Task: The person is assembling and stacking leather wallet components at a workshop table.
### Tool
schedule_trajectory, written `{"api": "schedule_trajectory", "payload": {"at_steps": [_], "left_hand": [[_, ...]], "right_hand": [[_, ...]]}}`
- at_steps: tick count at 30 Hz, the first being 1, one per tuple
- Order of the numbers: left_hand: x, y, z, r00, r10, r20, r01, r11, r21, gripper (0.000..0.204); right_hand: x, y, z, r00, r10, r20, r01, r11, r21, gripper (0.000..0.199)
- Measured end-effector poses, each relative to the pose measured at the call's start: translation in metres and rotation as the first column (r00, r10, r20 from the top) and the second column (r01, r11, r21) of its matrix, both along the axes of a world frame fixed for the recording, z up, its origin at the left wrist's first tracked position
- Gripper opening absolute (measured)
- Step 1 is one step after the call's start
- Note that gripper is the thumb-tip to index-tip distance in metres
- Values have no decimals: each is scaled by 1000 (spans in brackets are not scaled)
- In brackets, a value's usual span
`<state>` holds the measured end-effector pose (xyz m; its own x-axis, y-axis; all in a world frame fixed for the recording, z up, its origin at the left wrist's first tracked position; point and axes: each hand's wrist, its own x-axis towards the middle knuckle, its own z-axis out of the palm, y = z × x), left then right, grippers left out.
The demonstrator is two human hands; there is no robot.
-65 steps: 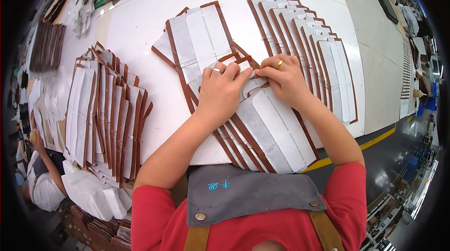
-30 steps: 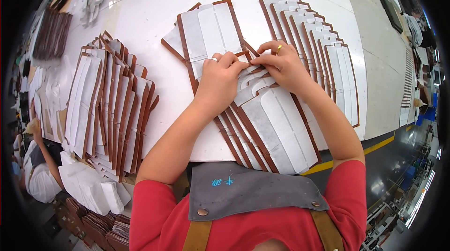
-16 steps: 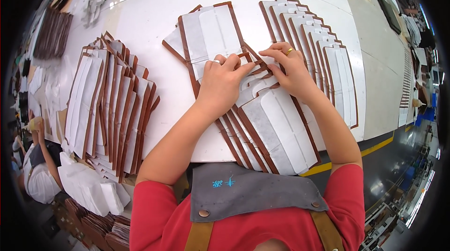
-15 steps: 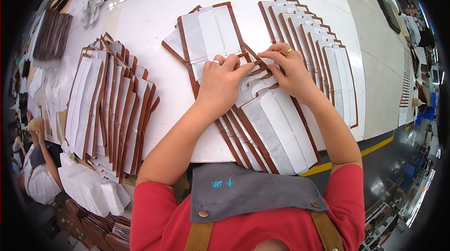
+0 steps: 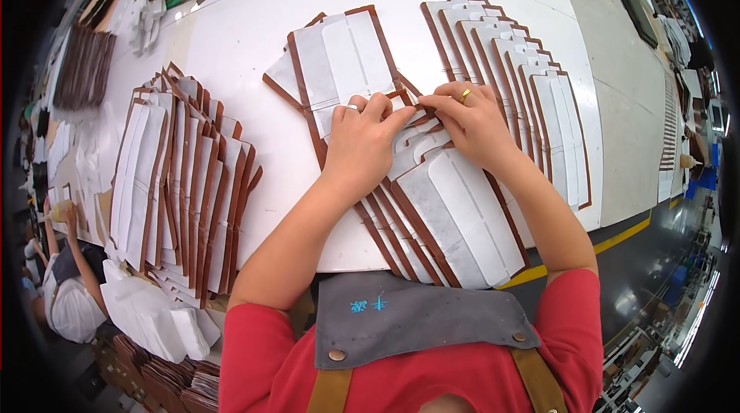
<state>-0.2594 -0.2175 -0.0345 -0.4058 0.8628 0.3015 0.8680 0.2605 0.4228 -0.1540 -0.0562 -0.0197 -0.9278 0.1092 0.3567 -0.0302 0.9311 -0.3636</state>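
My left hand point(image 5: 361, 138), a ring on one finger, is closed, its thumb and fingertips pinching the brown edge of a white-backed panel point(image 5: 343, 51). Close beside it on the right, my right hand point(image 5: 476, 124) is also closed, fingertips at the same brown edge. The fingers partly hide the exact fold they hold. This panel lies tilted on the table, over another one that pokes out at its left. Below my hands, toward me, a fanned row of similar brown-edged panels point(image 5: 461, 213) reaches the table's near edge.
Another stepped row of panels point(image 5: 566, 132) lies at the right, and a looser fanned pile point(image 5: 185, 189) at the left. White sheets point(image 5: 154, 313) hang near the left table edge. A co-worker point(image 5: 73, 290) is at the far left. The white table point(image 5: 254, 20) lies beneath.
My right thumb and fingers have closed in on the brown edge, nearer my left fingertips. My left hand stays almost in place. The whole view has shifted slightly.
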Motion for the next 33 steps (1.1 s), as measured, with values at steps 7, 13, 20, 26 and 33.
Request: {"api": "schedule_trajectory", "payload": {"at_steps": [7,13,20,26,33], "left_hand": [[2,1,0,998,15,-53,-14,1000,10,42],[-8,-2,9,921,45,387,-106,985,137,26],[-19,-5,-6,932,118,343,-171,977,127,18],[-23,-5,1,928,107,358,-141,988,70,18],[-22,-9,-2,958,45,282,-78,991,107,21]], "right_hand": [[2,2,-6,1000,23,-5,-23,1000,4,21],[-24,8,11,992,-60,113,105,885,-454,17],[-43,-3,5,969,99,225,7,904,-427,24],[-43,1,0,971,180,159,-73,852,-518,20],[-42,3,-3,976,183,119,-109,882,-459,18]]}}
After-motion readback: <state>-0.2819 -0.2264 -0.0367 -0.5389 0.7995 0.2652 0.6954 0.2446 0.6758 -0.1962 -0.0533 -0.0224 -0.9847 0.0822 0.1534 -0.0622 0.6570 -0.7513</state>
